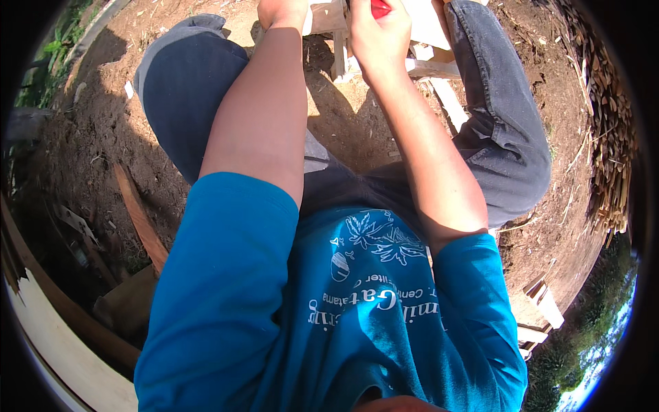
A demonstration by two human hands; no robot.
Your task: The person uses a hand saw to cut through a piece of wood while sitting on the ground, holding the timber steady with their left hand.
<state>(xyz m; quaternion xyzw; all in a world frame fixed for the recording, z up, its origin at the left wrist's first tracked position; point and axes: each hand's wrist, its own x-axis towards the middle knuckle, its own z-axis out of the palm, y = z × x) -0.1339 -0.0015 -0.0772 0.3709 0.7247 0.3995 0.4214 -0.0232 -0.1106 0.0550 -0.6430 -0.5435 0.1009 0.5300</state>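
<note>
My left hand (282, 12) is at the top edge of the head view, beside a pale piece of wood (325, 18). Its fingers are cut off by the picture's edge, so their grip does not show. To its right, my right hand (384, 42) is closed round a black-and-red object (379, 8), perhaps a tool's handle; most of it is hidden or out of view. Both arms reach forward between my bent knees. Below the hands stands a low wooden support (339, 55) made of pale, sunlit pieces.
Brown soil (343, 123) with scattered chips lies between my legs. A reddish plank (141, 216) and a long pale board (68, 350) lie at left. Stacked thin sticks (611, 130) line the right side, with broken pale wood (544, 305) at lower right.
</note>
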